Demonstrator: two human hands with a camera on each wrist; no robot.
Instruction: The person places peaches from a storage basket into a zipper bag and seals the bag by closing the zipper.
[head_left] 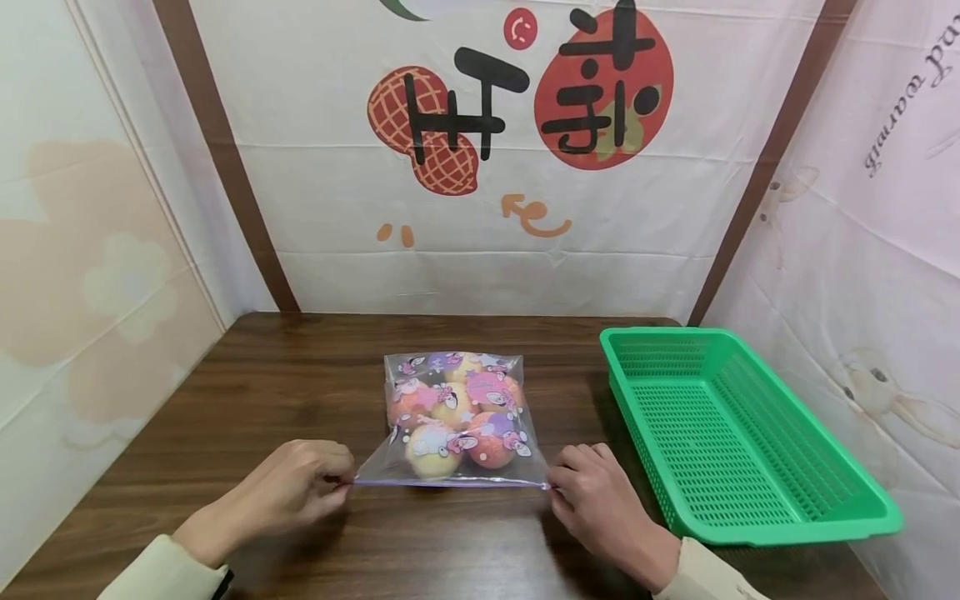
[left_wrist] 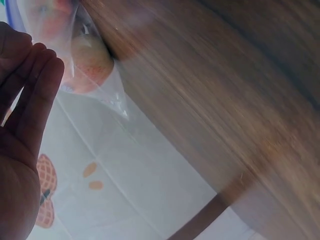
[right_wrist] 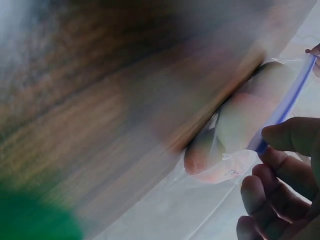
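Observation:
A clear zip bag with a printed cartoon pattern lies in the middle of the table, its purple zip edge stretched straight towards me. Inside are several round red and yellow fruits, partly hidden by the print. My left hand pinches the left end of the zip edge. At the opposite end, my right hand pinches the corner between thumb and forefinger. In the left wrist view, a fruit bulges against the clear plastic beside the left hand.
A green plastic basket with slotted walls stands to the right of my right hand. The dark wooden table is bordered by printed fabric walls at the back and both sides.

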